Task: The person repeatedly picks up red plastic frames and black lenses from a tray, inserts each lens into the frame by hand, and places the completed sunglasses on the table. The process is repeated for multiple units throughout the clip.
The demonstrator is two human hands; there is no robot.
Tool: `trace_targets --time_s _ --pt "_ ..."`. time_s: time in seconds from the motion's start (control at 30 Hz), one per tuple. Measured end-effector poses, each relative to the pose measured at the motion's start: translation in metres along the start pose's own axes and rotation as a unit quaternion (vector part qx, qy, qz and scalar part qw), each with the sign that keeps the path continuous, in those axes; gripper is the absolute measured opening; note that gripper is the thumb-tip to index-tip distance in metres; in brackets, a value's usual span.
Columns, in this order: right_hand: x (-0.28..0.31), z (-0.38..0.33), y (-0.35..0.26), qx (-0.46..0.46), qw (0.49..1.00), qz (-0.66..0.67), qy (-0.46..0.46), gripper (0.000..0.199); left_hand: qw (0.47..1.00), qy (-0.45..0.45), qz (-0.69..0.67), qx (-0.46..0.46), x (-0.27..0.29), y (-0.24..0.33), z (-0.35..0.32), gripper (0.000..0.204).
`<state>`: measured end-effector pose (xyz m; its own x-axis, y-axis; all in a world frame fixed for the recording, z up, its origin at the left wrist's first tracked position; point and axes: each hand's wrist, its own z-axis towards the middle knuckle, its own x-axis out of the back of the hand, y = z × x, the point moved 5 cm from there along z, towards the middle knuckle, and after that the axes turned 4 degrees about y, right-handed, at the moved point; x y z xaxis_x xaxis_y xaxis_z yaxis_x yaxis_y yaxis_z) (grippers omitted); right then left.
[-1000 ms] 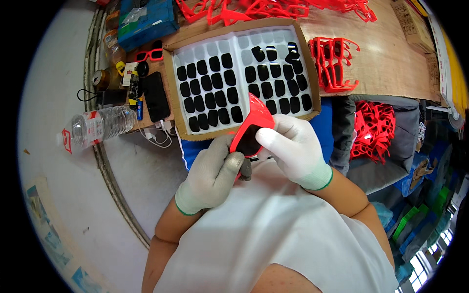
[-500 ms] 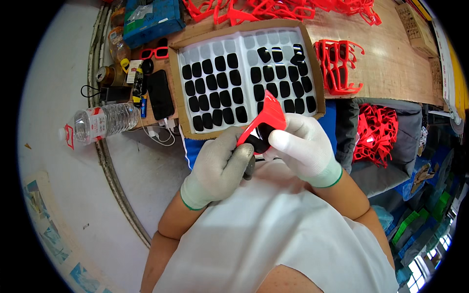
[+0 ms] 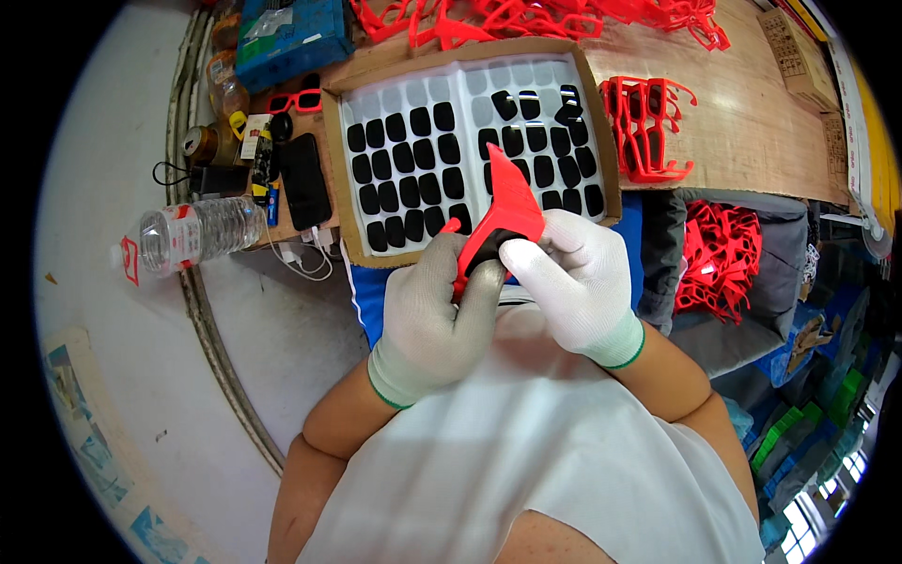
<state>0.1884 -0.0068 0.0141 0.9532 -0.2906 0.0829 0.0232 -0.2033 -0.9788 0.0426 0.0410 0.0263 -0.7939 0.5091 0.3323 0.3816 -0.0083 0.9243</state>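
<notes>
Overhead: wooden table (image 3: 752, 122), grey floor (image 3: 103, 376); both hands pinching red frame (image 3: 507, 207) above lens tray (image 3: 470, 141).

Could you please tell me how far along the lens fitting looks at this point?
Done: several tray pockets along the top are already empty. In hand: both gloved hands, left hand and right hand, hold one red frame with a dark lens at it. Left: many dark lenses fill the tray, and red frames wait on the table.
</notes>
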Motion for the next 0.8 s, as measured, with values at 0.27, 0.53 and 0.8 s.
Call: trace_targets --time_s 0.27,0.53,0.8 --pt "0.002 0.005 0.007 -0.105 0.988 0.071 -0.087 0.019 0.999 -0.039 0.006 -0.016 0.010 -0.002 0.001 0.017" --pt "0.023 0.014 0.002 0.182 0.954 -0.131 -0.198 0.017 0.920 -0.315 0.202 -0.119 0.003 0.012 0.035 0.027" --pt "0.066 0.004 0.007 -0.175 0.972 0.147 -0.058 0.029 0.881 0.031 0.463 0.093 -0.011 -0.156 0.205 0.052"
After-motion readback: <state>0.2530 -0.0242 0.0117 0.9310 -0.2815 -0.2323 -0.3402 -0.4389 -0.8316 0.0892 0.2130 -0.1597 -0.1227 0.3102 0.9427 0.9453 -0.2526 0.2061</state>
